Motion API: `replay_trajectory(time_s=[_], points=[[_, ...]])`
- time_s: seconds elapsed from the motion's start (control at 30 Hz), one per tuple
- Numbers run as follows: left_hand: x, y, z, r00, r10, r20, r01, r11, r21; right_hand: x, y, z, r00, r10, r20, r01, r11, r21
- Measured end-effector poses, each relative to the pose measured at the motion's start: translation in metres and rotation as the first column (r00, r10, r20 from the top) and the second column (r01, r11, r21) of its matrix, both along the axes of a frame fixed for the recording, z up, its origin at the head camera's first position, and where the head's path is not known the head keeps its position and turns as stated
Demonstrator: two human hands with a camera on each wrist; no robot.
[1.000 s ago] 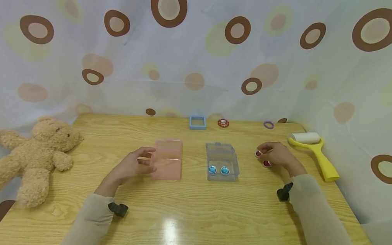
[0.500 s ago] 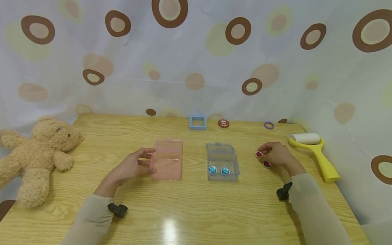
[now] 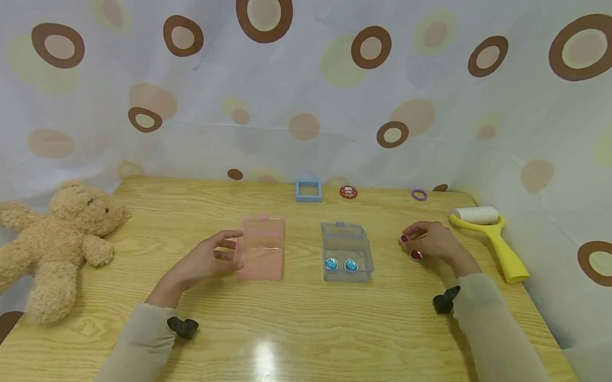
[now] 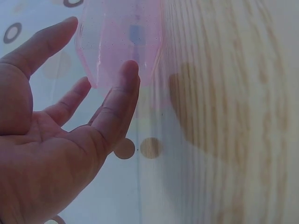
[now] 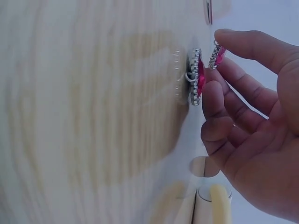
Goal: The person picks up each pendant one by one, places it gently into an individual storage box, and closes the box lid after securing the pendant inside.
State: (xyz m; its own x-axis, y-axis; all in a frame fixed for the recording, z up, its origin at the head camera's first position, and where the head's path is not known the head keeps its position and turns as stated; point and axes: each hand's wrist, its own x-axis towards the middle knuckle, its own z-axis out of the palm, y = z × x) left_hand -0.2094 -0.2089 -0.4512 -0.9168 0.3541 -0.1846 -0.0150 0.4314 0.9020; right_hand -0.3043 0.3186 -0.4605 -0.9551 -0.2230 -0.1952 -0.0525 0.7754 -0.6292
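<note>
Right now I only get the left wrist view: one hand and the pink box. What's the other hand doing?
Observer: The right hand has a red gem between its fingertips.
Operator: Ooh! Is that the only red one?
Observer: No, a second red gem is close by, under the hand.
Operator: Are there any gems that aren't red?
Observer: Yes, two blue gems are in the open grey box.
</note>
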Motion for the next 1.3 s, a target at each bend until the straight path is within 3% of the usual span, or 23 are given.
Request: replay_trajectory(time_s=[0.3,0.77,1.17,1.3], points=[[0.000,0.000,0.000,1.000,0.000,0.002,0.000,1.000,0.007,0.001,-0.007,0.005,0.999,0.019,-0.042,-0.021,0.999,-0.045],[-0.001,-0.002,-0.003,1.000,-0.013,0.013,0.013,0.999,0.033,0.010,-0.045,0.036,0.985,0.116,-0.128,-0.126,0.989,-0.079],[-0.001,-0.001,-0.002,1.000,-0.026,0.015,0.026,0.999,0.043,0.014,-0.091,0.040,0.967,0.193,-0.165,-0.210,0.974,-0.090],[0.000,-0.001,-0.002,0.999,-0.033,0.026,0.031,0.998,0.045,0.018,-0.108,0.040,0.952,0.248,-0.178,-0.268,0.959,-0.097]])
